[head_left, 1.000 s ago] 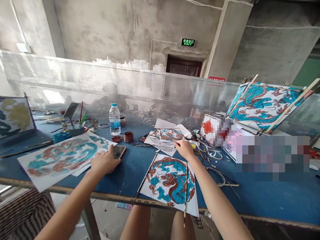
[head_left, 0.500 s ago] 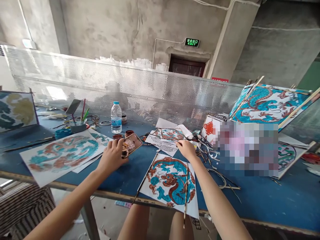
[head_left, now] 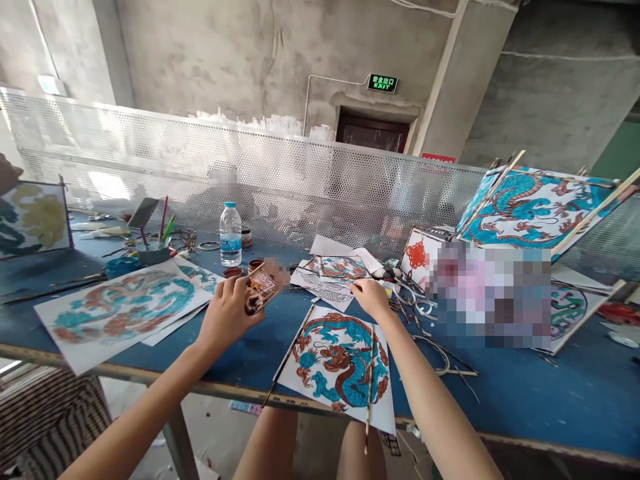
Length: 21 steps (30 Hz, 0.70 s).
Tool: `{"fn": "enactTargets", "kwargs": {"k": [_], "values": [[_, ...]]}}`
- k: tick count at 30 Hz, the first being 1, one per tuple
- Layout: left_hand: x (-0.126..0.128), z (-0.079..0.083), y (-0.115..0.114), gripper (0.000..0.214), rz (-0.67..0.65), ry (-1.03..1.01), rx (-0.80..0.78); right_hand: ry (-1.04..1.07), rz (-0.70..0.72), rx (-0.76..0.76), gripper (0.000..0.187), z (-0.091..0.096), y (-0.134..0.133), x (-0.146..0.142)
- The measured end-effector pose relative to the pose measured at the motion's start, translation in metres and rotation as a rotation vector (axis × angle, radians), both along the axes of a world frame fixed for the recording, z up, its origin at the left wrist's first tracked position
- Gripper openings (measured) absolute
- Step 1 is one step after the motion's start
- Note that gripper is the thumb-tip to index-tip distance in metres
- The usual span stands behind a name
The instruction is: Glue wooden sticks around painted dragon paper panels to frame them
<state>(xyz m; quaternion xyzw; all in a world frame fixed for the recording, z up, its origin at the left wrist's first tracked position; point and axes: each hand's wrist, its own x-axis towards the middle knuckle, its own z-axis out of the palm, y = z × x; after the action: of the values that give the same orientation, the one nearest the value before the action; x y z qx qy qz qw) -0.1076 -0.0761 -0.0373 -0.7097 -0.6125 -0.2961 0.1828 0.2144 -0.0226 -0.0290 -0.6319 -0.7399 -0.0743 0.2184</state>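
My left hand (head_left: pixel 231 312) is closed around a smartphone (head_left: pixel 263 288), held tilted above the table with its lock screen lit. My right hand (head_left: pixel 370 297) pinches at the lower edge of a small dragon picture (head_left: pixel 345 267); the exact grip is partly hidden by my fingers. Between my forearms a larger round dragon painting (head_left: pixel 345 360) in blue and brown lies at the table's front edge. Along its left side rests a thin dark stick (head_left: pixel 290 353), and across its right part a paintbrush (head_left: pixel 371 380). Line-drawn sheets (head_left: pixel 323 288) lie beneath the small picture.
A water bottle (head_left: pixel 231 235) and open paint jars (head_left: pixel 233 273) stand behind my left hand. A paler dragon painting (head_left: pixel 125 303) lies left. Coiled strips (head_left: pixel 437 353) and a raised dragon picture (head_left: pixel 537 210) are right. A perforated metal screen (head_left: pixel 300 180) bounds the blue table (head_left: pixel 500 400).
The phone has turned slightly and its screen shows more clearly. Another person's hand has appeared above the picture at the far left. My right hand stays at the small picture.
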Motion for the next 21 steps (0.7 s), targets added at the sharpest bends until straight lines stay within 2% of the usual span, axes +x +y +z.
{"fn": "enactTargets", "kwargs": {"k": [3, 8, 11, 16, 21], "values": [[-0.008, 0.002, 0.006, 0.063, 0.046, -0.04, -0.121, 0.006, -0.008, -0.007, 0.041, 0.001, -0.001, 0.0], [-0.03, 0.006, 0.015, 0.059, 0.182, 0.096, -0.383, 0.001, -0.013, -0.017, 0.04, 0.003, -0.003, 0.0], [-0.043, 0.006, 0.017, 0.06, 0.23, 0.104, -0.494, -0.006, -0.013, -0.029, 0.039, 0.002, -0.002, -0.001], [-0.051, 0.006, 0.028, 0.072, 0.219, 0.047, -0.524, -0.031, -0.019, -0.057, 0.034, 0.0, -0.001, -0.001], [-0.043, 0.013, 0.04, 0.077, 0.214, 0.026, -0.611, -0.033, -0.013, -0.073, 0.034, 0.001, -0.001, -0.001]]}}
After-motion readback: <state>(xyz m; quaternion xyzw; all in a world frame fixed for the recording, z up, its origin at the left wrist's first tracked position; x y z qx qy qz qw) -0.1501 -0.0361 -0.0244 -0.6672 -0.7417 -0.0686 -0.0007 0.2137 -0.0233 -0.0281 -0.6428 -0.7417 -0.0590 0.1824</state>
